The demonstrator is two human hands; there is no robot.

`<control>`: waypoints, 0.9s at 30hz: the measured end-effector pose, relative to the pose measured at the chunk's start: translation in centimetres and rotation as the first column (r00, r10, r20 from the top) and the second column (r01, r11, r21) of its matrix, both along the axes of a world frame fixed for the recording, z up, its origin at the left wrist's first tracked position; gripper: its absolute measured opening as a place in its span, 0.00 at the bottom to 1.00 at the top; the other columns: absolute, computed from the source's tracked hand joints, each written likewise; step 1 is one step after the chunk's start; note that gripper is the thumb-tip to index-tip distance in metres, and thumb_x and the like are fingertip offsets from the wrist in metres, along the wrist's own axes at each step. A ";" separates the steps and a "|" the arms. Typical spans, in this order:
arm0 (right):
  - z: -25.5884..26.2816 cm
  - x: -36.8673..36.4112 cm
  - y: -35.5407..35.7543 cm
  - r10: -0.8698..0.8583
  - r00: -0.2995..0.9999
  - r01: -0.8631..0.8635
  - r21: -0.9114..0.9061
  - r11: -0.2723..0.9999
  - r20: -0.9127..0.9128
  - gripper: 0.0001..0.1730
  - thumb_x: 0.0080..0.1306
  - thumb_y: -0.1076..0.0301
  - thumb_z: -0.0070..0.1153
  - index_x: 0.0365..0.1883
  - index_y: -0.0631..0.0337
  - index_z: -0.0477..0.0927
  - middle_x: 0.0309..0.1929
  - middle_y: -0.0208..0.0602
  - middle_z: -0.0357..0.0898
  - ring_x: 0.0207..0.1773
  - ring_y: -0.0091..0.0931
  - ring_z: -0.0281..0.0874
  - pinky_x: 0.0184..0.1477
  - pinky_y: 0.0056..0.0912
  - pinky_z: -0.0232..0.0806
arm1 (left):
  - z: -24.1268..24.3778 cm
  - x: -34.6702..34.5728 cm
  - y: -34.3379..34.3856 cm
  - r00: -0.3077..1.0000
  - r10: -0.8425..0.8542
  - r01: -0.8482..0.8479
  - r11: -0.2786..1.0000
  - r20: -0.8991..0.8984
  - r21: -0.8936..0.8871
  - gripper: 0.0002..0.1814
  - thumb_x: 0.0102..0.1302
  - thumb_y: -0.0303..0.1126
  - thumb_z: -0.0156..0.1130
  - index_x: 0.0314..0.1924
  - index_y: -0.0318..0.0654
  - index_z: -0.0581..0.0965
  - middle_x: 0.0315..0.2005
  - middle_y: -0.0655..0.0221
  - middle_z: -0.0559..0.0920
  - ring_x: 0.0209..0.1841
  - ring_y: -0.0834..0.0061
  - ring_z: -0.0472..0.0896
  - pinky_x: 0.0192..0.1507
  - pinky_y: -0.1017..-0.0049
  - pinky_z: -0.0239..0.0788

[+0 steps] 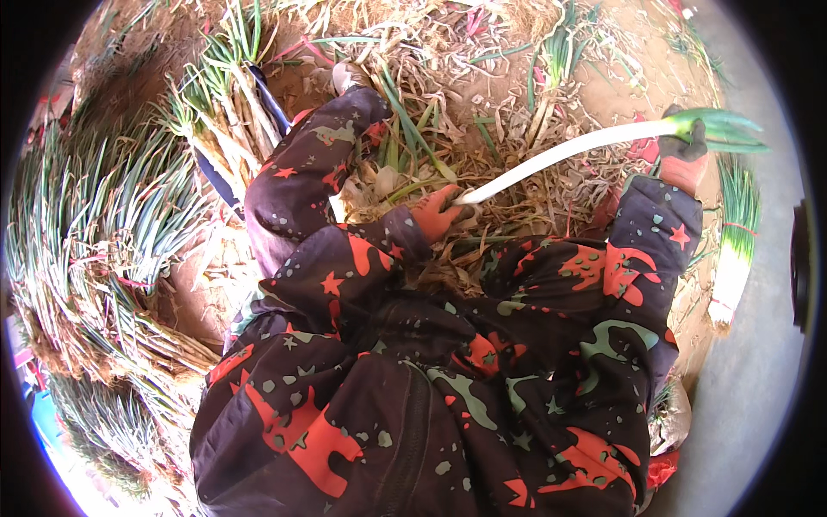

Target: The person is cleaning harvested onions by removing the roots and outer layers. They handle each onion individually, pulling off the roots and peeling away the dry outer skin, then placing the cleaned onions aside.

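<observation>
A long green onion [549, 158] with a peeled white stalk stretches between my two gloved hands. My left hand [442, 210], in an orange and dark glove, grips it near the root end. My right hand [686, 145], also gloved, is closed around it where the white turns to green leaves. Dry husks and peeled leaves [517, 213] lie heaped on the ground below the stalk. Loose green leaves [413, 129] rest on the heap beyond my left hand. Part of each hand's fingers is hidden by the glove's shadow and the stalk.
Many unpeeled green onions [97, 245] are piled at the left. Another cluster [226, 116] stands near my left leg. A tied bundle of clean green onions [736, 239] lies at the right on a grey surface [762, 362]. More onions [555, 64] lie farther ahead on the ground.
</observation>
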State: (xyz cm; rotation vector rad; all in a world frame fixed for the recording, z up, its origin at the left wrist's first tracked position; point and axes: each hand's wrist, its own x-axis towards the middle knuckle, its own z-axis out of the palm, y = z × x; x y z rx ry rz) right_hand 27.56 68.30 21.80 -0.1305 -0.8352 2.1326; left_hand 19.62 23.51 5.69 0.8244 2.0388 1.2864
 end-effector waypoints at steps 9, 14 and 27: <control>2.4 -5.7 -8.6 0.024 0.973 -0.030 0.026 0.999 0.228 0.10 0.61 0.72 0.52 0.40 0.66 0.69 0.32 0.39 0.74 0.29 0.25 0.69 0.30 0.24 0.66 | 13.6 -1.2 3.5 0.485 -0.397 -0.086 0.865 0.779 0.494 0.30 0.63 0.35 0.57 0.59 0.23 0.62 0.48 0.60 0.76 0.51 0.73 0.73 0.51 0.75 0.65; 2.2 -6.2 -9.9 -0.223 0.863 0.128 0.229 0.965 0.454 0.12 0.58 0.74 0.50 0.39 0.72 0.71 0.28 0.36 0.73 0.24 0.19 0.67 0.22 0.19 0.59 | 13.0 -1.1 1.7 0.205 -0.302 -0.054 0.946 0.931 0.319 0.25 0.65 0.30 0.55 0.60 0.29 0.62 0.43 0.67 0.77 0.41 0.79 0.76 0.44 0.79 0.68; -0.1 -6.9 -10.7 -0.353 0.759 0.183 0.342 0.922 0.547 0.08 0.57 0.72 0.56 0.30 0.70 0.75 0.24 0.41 0.77 0.18 0.26 0.69 0.19 0.27 0.63 | 18.2 0.5 -3.3 0.525 -0.293 -0.026 0.933 0.800 0.359 0.24 0.65 0.31 0.54 0.60 0.37 0.63 0.31 0.80 0.72 0.28 0.91 0.65 0.29 0.86 0.57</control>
